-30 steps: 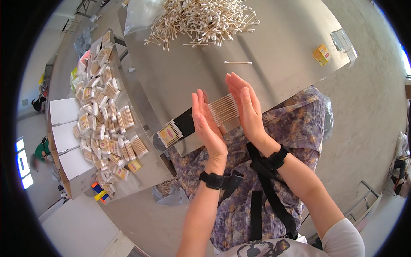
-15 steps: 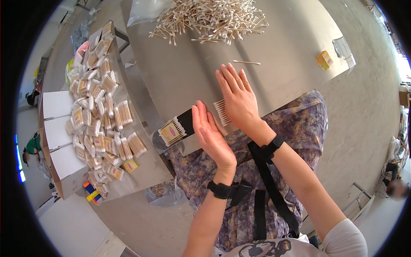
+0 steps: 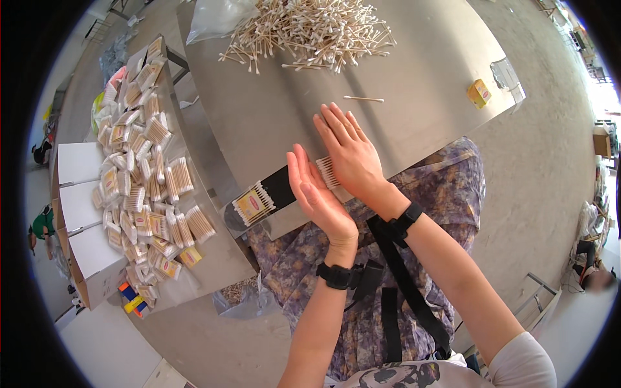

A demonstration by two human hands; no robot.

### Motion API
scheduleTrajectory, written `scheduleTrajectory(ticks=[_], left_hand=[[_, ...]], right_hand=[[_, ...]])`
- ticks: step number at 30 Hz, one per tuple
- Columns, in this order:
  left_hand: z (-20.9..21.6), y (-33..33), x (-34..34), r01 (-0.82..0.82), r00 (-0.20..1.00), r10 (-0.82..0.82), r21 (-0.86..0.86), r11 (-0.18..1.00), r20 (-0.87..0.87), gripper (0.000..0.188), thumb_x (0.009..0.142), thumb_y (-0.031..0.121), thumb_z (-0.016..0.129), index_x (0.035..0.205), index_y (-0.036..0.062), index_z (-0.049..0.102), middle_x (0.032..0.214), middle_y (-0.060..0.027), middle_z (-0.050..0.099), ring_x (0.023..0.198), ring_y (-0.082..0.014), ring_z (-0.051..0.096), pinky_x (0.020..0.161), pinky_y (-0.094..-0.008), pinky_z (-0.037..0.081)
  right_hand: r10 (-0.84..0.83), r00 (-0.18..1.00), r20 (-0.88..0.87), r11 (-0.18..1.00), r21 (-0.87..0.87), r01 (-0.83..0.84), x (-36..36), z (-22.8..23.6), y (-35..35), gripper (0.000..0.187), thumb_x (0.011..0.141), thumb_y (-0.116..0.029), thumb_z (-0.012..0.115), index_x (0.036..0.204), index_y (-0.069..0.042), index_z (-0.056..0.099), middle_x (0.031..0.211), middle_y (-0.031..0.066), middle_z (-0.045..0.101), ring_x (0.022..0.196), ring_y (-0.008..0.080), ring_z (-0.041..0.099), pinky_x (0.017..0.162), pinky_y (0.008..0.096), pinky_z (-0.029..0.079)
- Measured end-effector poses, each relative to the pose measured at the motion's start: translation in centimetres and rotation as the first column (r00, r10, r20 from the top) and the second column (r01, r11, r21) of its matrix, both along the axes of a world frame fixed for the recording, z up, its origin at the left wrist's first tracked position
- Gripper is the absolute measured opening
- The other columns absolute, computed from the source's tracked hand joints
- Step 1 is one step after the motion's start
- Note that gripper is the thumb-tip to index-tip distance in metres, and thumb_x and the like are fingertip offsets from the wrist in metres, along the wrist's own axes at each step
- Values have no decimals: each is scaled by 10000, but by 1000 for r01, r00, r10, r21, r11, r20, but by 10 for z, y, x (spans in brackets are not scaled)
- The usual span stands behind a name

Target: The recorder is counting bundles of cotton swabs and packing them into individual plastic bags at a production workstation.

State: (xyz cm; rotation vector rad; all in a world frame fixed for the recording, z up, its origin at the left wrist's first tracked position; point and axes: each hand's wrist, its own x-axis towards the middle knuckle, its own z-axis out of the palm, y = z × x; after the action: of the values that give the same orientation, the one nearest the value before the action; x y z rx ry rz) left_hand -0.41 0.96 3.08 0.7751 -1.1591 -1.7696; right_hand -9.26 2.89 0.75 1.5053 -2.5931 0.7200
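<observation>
My left hand (image 3: pixel 319 199) is open, fingers stretched out together, standing on edge at the near edge of the metal table. My right hand (image 3: pixel 354 161) lies palm down with its fingers straight and flat, close beside it. Between the two is a row of cotton swabs (image 3: pixel 326 173), partly hidden under my right hand; whether the left palm touches it I cannot tell. Left of my hands, a pack of cotton swabs (image 3: pixel 254 204) with a yellow label rests at the end of a black strip (image 3: pixel 278 186). Beyond my right fingertips lies a single cotton swab (image 3: pixel 363 99).
A large heap of loose cotton swabs (image 3: pixel 310 32) covers the far part of the table, beside a clear plastic bag (image 3: pixel 217 18). Yellow labels (image 3: pixel 479 94) sit near the right corner. Many packed swabs (image 3: pixel 145 187) fill the left side table, next to an open carton (image 3: pixel 87 220).
The view has shifted slightly. My right hand has come a little closer to my left hand, narrowing the gap over the swab row. Both hands keep their fingers straight.
</observation>
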Motion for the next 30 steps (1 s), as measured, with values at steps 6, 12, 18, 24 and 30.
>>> scheduleTrajectory(ticks=[6,12,18,24,30], left_hand=[[-3,-9,-14,129,991,-123,117,985,-52,778,1044,572,260,1545,-18,186,1608,-238,189,1507,-337,171,1235,-436,154],[5,-7,-10,136,990,-137,89,987,13,774,1055,547,268,1528,-60,188,1600,-245,204,1504,-334,178,1234,-432,173],[28,-49,38,-24,919,165,-366,930,357,541,1082,359,334,1448,-33,402,1489,-199,454,1403,-271,405,1190,-407,255],[3,-129,118,63,678,373,-556,829,634,325,1044,156,462,1303,-23,542,1349,-165,582,1263,-268,539,1076,-379,387],[-9,-146,119,291,466,354,-518,804,811,262,1033,197,510,1197,19,610,1075,-187,704,990,-315,683,882,-382,514]], right_hand=[[2,1000,26,1000,-26,-1,1,2,-2,547,906,-136,533,1423,15,441,1513,166,415,1457,298,325,1217,421,251],[-25,999,45,999,-35,26,1,3,-4,558,895,-116,537,1429,17,439,1511,174,418,1455,296,329,1219,422,248],[4,1000,-4,1000,27,-4,-1,-3,-4,567,896,-59,471,1453,26,407,1537,169,385,1474,288,296,1225,420,239],[46,999,1,999,24,-46,14,2,-32,548,913,-55,457,1453,25,402,1540,153,382,1484,267,275,1235,408,226],[165,986,-9,986,1,-165,35,-3,-70,541,928,-88,471,1452,23,398,1531,150,391,1475,264,293,1238,399,220]])
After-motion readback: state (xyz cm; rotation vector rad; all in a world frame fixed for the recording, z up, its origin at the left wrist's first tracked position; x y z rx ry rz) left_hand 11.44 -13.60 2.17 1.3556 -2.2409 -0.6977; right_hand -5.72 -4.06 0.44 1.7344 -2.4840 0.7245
